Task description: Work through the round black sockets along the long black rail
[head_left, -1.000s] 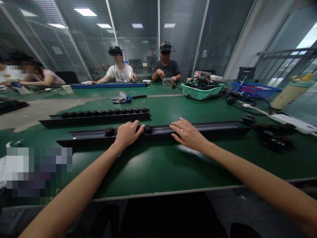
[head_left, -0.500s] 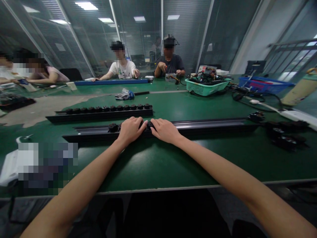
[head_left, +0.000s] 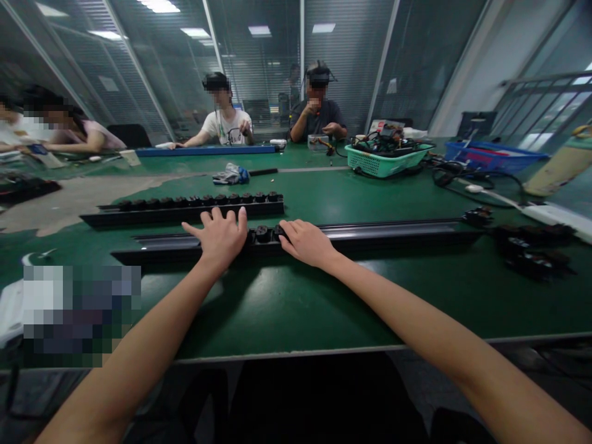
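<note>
A long black metal channel (head_left: 393, 233) lies crosswise on the green table in front of me. Small round black modules, one of them plainly visible (head_left: 262, 233), sit in its trough near the middle. My right hand (head_left: 306, 242) rests on the channel, with its fingers curled over the rightmost round black module (head_left: 278, 230). To the left, my left hand (head_left: 221, 236) is spread above the channel, thumb and fingers apart, and holds nothing. It hides part of the trough behind it. Farther back lies a second black channel (head_left: 152, 217) with a row of several round black modules.
Loose black parts (head_left: 531, 246) lie at right, near a white power strip (head_left: 562, 222). Beyond are a green basket (head_left: 383, 161) of cables, a blue basket (head_left: 499, 157) and a grey-blue glove (head_left: 231, 174). Co-workers sit across the table and at left; a blue bar (head_left: 208, 150) lies before one.
My left hand has let go of the modules, moved left and spread its fingers, uncovering a round module. My right hand has stayed almost in place.
</note>
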The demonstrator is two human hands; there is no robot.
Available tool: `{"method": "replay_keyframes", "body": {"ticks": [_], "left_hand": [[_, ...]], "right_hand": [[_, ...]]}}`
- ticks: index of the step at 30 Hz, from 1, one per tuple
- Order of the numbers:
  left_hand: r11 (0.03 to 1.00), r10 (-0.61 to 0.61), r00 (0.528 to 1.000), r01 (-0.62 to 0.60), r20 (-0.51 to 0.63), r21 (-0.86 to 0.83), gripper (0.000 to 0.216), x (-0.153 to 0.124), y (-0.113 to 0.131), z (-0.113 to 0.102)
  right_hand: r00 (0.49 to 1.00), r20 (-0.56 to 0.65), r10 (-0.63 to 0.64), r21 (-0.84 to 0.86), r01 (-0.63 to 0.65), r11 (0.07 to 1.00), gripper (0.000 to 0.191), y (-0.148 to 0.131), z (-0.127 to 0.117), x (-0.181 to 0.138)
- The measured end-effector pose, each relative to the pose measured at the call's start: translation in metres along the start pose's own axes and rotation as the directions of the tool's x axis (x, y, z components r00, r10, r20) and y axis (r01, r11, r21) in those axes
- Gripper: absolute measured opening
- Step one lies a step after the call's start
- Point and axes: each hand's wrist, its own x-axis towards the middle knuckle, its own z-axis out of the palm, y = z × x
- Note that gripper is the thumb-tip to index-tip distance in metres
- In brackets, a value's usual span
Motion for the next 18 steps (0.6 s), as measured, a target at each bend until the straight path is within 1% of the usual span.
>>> {"method": "replay_keyframes", "body": {"ticks": [2,3,6,9,13,15,18], "left_hand": [[0.996,-0.09,0.992,0.091,0.083,-0.002,0.074,0.001,-0.001,-0.001],[0.994,-0.11,0.987,0.111,0.119,-0.004,0.076,0.001,-0.001,-0.003],[0.996,-0.089,0.981,0.091,0.173,-0.006,0.077,0.0,0.001,-0.007],[0.998,-0.067,0.984,0.069,0.166,-0.007,0.076,-0.002,0.002,-0.012],[0.999,-0.053,0.99,0.051,0.132,0.014,0.081,-0.001,0.0,-0.014],[0.998,-0.051,0.991,0.047,0.124,0.04,0.086,0.0,0.0,-0.015],[0.998,-0.036,0.993,0.03,0.112,0.061,0.093,0.0,0.003,-0.017]], "right_hand": [[1.0,0.011,0.001,0.0,-0.001,1.0,0.045,0.0,0.0,0.0],[1.0,0.02,0.004,0.004,-0.004,1.0,0.046,0.0,-0.001,0.0],[0.999,0.045,0.009,0.018,-0.01,1.0,0.048,-0.001,-0.002,0.001],[0.999,0.037,0.008,0.03,-0.009,0.999,0.047,-0.001,-0.003,0.0],[1.0,-0.027,0.0,0.054,0.002,0.999,0.042,0.0,-0.005,-0.001],[0.998,-0.052,0.021,0.059,-0.018,0.998,0.041,0.001,-0.007,-0.002],[0.992,-0.092,0.092,0.039,-0.089,0.995,0.043,0.004,-0.011,-0.003]]}}
